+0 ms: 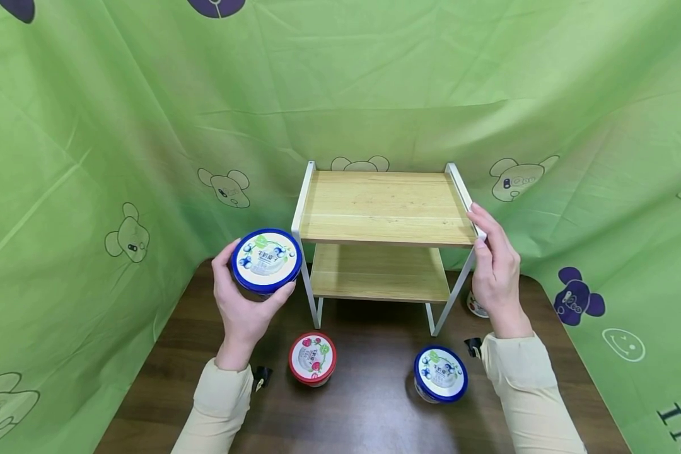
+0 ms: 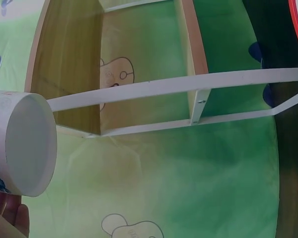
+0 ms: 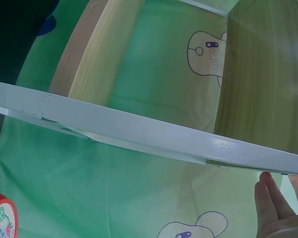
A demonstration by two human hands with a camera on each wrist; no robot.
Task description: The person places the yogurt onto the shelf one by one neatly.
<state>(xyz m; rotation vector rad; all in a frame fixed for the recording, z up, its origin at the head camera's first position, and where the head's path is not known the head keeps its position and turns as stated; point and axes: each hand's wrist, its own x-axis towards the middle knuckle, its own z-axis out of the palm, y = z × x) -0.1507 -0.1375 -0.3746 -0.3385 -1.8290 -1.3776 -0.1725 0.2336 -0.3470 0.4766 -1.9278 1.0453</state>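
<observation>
My left hand [image 1: 250, 309] grips a round tub with a blue lid [image 1: 267, 260] and a blueberry picture, held up beside the left front of a two-tier shelf [image 1: 383, 211]. The left wrist view shows the pale bottom of that tub [image 2: 32, 144], with fingertips under its side. My right hand [image 1: 496, 271] is at the shelf's right front corner, its fairly straight fingers touching the white metal frame [image 3: 139, 131] from outside. Both wooden boards of the shelf are bare.
On the brown table [image 1: 369, 422], a red-lidded tub [image 1: 313, 358] stands front left and another blue-lidded tub [image 1: 441, 374] front right. A further red-lidded tub [image 3: 2, 220] is right of the shelf, partly hidden by my right hand in the head view. Green printed cloth [image 1: 374, 75] surrounds the table.
</observation>
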